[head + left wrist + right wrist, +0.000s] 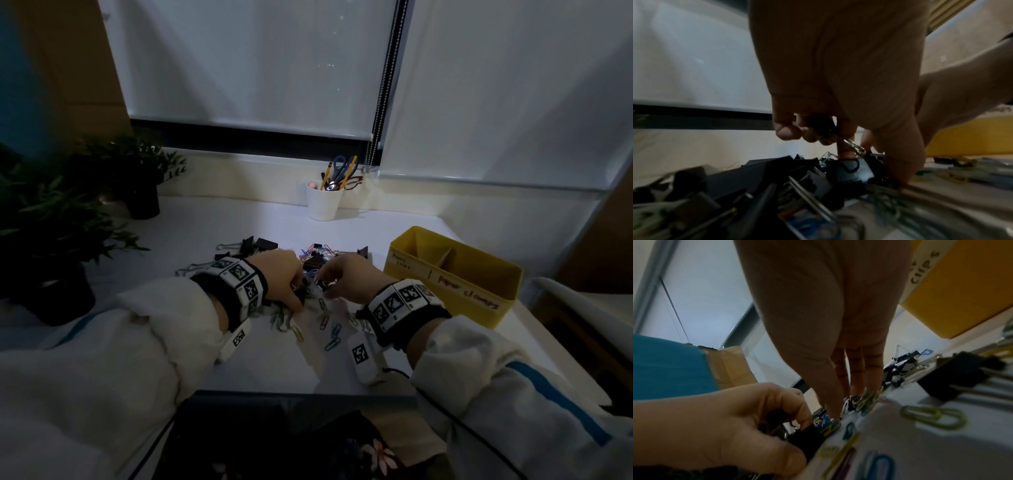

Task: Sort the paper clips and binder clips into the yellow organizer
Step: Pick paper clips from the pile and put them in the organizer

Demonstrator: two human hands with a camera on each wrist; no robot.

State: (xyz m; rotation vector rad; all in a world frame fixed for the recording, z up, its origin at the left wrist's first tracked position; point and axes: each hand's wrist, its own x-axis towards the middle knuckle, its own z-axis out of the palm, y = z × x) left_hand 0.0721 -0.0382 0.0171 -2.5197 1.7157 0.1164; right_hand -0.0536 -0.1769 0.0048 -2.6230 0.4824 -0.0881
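Note:
A mixed heap of black binder clips point(260, 247) and coloured paper clips point(330, 329) lies mid-table. The yellow organizer point(445, 291), labelled for paper clips and paper clamps, stands to the right of it. My left hand point(291, 291) is down in the heap. Its curled fingers hold a black binder clip point(821, 123) with a silver handle, while thumb and forefinger reach into the pile. My right hand point(851, 404) points straight down beside it, thumb and straight fingers pinching a small bunch of paper clips point(865, 397). A green paper clip point(933, 417) and a large binder clip point(953, 379) lie near it.
A white cup point(323, 202) with scissors and pencils stands at the back by the window ledge. Two dark potted plants point(51, 222) crowd the left side. The table's front edge point(308, 394) runs just below my wrists.

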